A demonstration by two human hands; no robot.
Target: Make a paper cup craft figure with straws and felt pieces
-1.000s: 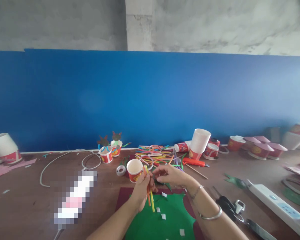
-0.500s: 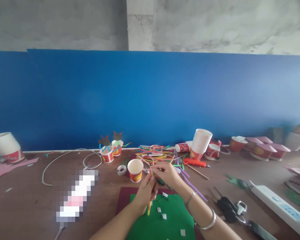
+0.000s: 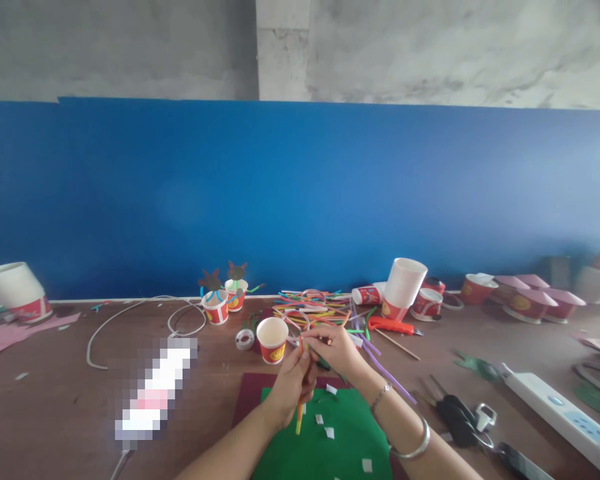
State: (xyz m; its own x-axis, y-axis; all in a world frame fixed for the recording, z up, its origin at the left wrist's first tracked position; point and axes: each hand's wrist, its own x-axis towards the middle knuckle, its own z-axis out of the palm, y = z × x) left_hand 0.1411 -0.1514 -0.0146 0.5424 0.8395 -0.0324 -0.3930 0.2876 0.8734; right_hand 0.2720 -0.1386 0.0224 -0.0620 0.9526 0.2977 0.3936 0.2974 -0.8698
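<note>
Over the green sheet (image 3: 340,440), my left hand (image 3: 291,387) is closed around orange and yellow pipe cleaners (image 3: 299,421); their lower ends stick out beneath the fist. My right hand (image 3: 333,350) pinches at their upper end, just above the left thumb, and its fingers partly hide what they grip. A red-and-white paper cup (image 3: 273,340) stands upright just beyond my left hand, apart from it. Behind both hands lies a loose pile of coloured pipe cleaners (image 3: 310,307). Small white paper bits (image 3: 329,433) are scattered on the green sheet.
At the back stand two cups with dark animal heads (image 3: 215,308), beside a tape roll (image 3: 245,339). Stacked cups (image 3: 403,290) and an orange utility knife (image 3: 393,325) are on the right. Farther right are keys (image 3: 457,417) and a power strip (image 3: 560,407). A pixelated phone-like shape (image 3: 155,393) lies left.
The whole view has shifted slightly. Both hands keep nearly the same pose on the pipe cleaners, with only small finger movement.
</note>
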